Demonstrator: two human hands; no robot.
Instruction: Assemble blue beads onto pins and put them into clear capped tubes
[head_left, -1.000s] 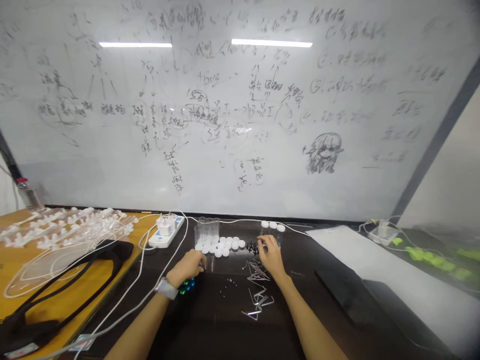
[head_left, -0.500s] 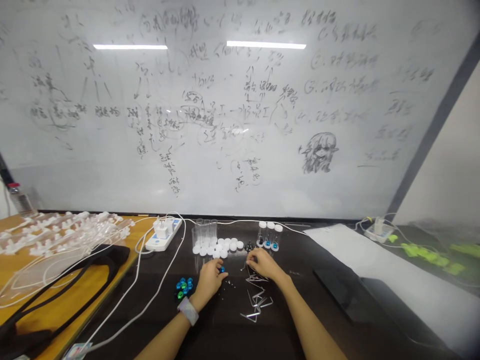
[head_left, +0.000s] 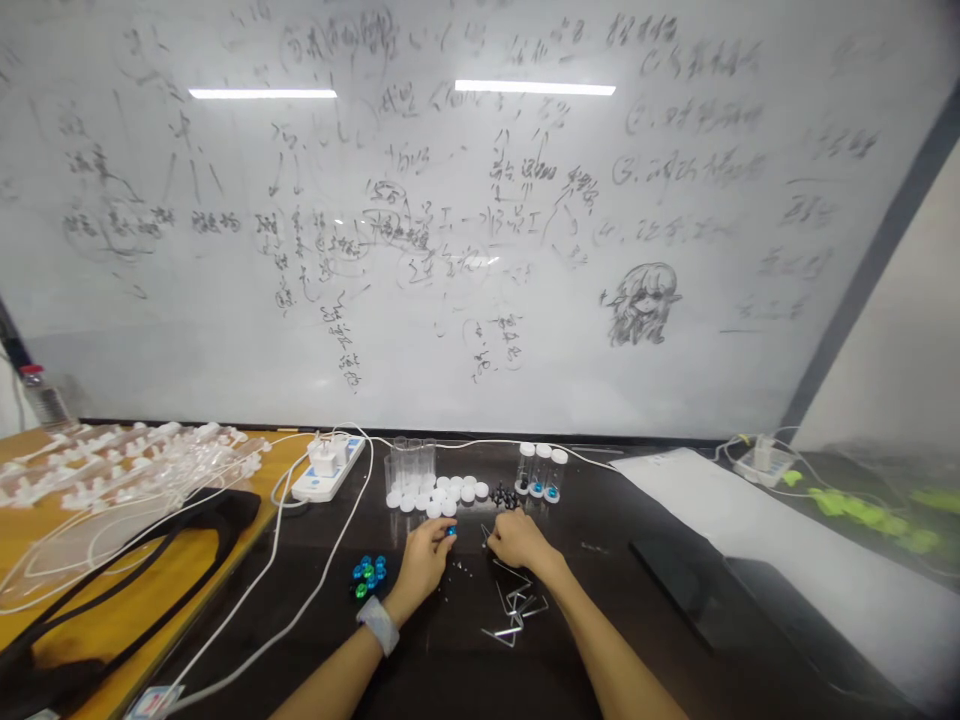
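The left hand (head_left: pixel 421 562) has its grip pinching a small glossy blue rounded piece (head_left: pixel 451 531) between thumb and fingertips, above the glossy dark worktop (head_left: pixel 442 665) and just in front of the smooth round white caps (head_left: pixel 442 496). The right hand (head_left: pixel 521 543) has its fingers curled downward beside the bent, thin silver metal rods (head_left: pixel 517 605); whether its grip is pinching anything cannot be told.

Loose stock: shiny blue and green rounded pieces (head_left: pixel 368 576) lie clustered left of the left hand; small irregular black parts (head_left: pixel 504 494) form a pile beyond the right hand.

Containers: clear cylindrical tubes (head_left: pixel 412 462) stand upright behind the caps. Three white-capped clear vials (head_left: pixel 542 470) stand farther right — the left one holds something dark, the other two show blue at the bottom.

Writing: the glossy whiteboard (head_left: pixel 465 390) carries black handwritten characters — too smeared to read reliably — and a sketched long-haired head (head_left: pixel 643 305).
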